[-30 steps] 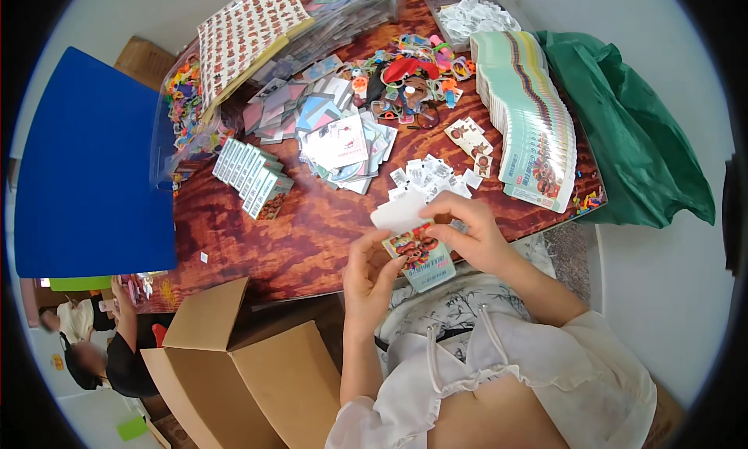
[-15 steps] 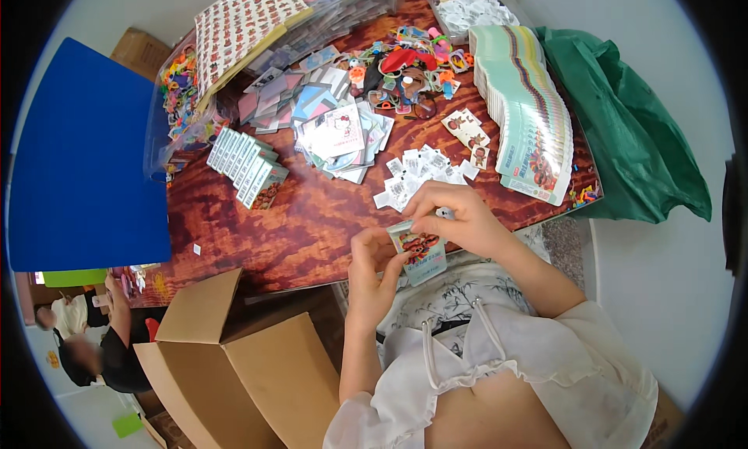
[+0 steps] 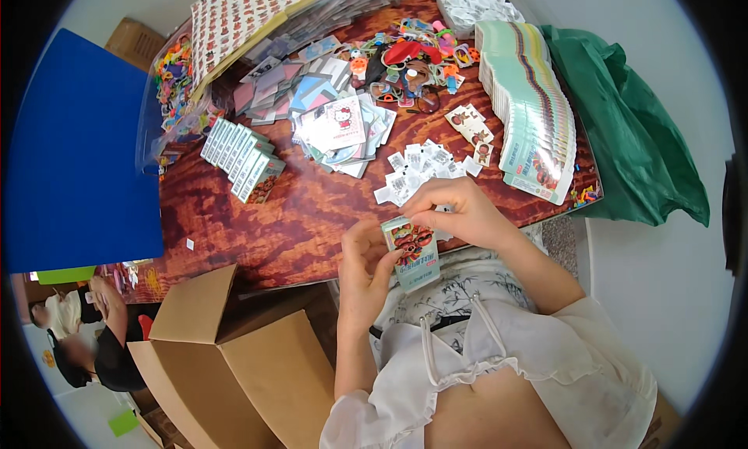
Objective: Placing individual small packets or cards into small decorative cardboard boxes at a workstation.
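Note:
A small light-green printed box point(image 3: 419, 271) with a colourful picture on its front is held over my lap, just off the near table edge. My left hand point(image 3: 363, 266) grips it from the left, thumb across the front and fingers behind. At the box's upper end, my right hand point(image 3: 461, 212) has thumb and forefinger pinched together at the rim; the fingers partly hide that end. Just beyond my right hand lies a heap of small white printed slips point(image 3: 421, 167). Several similar finished-looking boxes point(image 3: 243, 159) stand in a row farther left on the table.
Long stacked flat light-green cartons point(image 3: 538, 130) lie at the right, beside a green bag point(image 3: 631, 130). Cards point(image 3: 343, 130), small colourful toys point(image 3: 413, 67) and a sticker sheet point(image 3: 241, 21) lie farther back. An open cardboard box point(image 3: 273, 371) stands lower left; another person point(image 3: 117, 348) sits beyond it.
The small box has turned more upright and shifted slightly left and down with my left hand. My right fingers have drawn in at its upper end.

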### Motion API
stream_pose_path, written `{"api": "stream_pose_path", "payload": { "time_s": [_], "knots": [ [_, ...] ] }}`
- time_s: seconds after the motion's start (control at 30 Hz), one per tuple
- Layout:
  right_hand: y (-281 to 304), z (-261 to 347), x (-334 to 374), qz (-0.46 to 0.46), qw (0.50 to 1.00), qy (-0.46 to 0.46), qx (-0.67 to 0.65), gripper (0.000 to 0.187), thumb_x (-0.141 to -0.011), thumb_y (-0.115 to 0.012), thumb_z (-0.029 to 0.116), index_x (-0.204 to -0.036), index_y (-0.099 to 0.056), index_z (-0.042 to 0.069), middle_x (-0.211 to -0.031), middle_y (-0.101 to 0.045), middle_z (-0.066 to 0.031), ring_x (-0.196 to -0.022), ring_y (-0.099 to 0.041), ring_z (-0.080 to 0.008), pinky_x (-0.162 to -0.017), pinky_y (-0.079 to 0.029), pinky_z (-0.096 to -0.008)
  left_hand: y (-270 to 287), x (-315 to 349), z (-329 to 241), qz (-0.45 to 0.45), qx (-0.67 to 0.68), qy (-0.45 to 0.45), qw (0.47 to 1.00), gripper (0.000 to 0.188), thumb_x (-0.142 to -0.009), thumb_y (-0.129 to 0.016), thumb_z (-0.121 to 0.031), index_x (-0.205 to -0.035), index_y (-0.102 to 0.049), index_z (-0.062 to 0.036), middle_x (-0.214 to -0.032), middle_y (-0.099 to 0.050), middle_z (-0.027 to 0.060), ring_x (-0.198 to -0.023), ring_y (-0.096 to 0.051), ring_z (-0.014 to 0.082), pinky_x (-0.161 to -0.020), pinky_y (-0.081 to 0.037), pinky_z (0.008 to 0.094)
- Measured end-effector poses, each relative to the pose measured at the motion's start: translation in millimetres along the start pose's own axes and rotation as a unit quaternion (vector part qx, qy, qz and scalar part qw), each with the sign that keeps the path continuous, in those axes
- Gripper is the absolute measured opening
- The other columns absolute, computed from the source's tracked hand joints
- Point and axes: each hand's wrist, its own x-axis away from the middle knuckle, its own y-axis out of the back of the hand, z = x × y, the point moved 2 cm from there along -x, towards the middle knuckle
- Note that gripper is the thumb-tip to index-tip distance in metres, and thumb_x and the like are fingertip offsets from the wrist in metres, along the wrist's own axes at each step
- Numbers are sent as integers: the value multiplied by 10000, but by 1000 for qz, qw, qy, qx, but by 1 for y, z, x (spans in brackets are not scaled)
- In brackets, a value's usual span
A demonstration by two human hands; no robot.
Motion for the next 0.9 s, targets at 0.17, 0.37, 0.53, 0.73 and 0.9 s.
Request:
{"api": "stream_pose_path", "payload": {
  "time_s": [0.17,0.37,0.53,0.73,0.9],
  "knots": [
    [3,-1,3,29,998,43,35,161,-829,-708,30,-985,-736,1,-1023,-721,-109,-941,-678,-209,-811,-522,-324,2,-1,0,4,19,12,1000,525,-883,-595,141,-1334,-381,-20,-1095,-616,137,-929,-654,163,-789,-536,268],
    [4,6,6,30,990,95,96,207,-824,-708,32,-1028,-732,13,-1033,-716,-126,-939,-684,-244,-827,-526,-340,11,-5,-1,47,-110,-32,992,418,-887,-611,110,-1286,-539,9,-1107,-635,94,-949,-647,146,-814,-528,266],
    [-2,-16,3,-4,983,-92,-160,158,-882,-675,35,-1029,-705,-11,-959,-710,-89,-939,-680,-175,-784,-541,-309,22,-10,1,49,-46,8,998,518,-903,-602,71,-1400,-483,-17,-1202,-636,107,-1043,-646,169,-865,-524,287],
    [-27,-34,-8,-85,883,-132,-442,244,-955,-607,90,-1183,-532,48,-1060,-633,-75,-926,-664,-161,-763,-596,-345,13,-19,2,3,85,-95,992,923,-787,-773,-21,-1534,-231,-15,-1472,-451,162,-1300,-503,252,-1069,-431,393],
    [-39,-34,-24,31,932,-167,-320,212,-956,-625,137,-1132,-586,25,-1006,-655,-58,-875,-662,-136,-688,-577,-274,31,-18,15,-59,133,-71,987,900,-659,-873,-51,-1401,-364,-19,-1379,-507,153,-1201,-561,246,-1004,-487,377]
  ]
}}
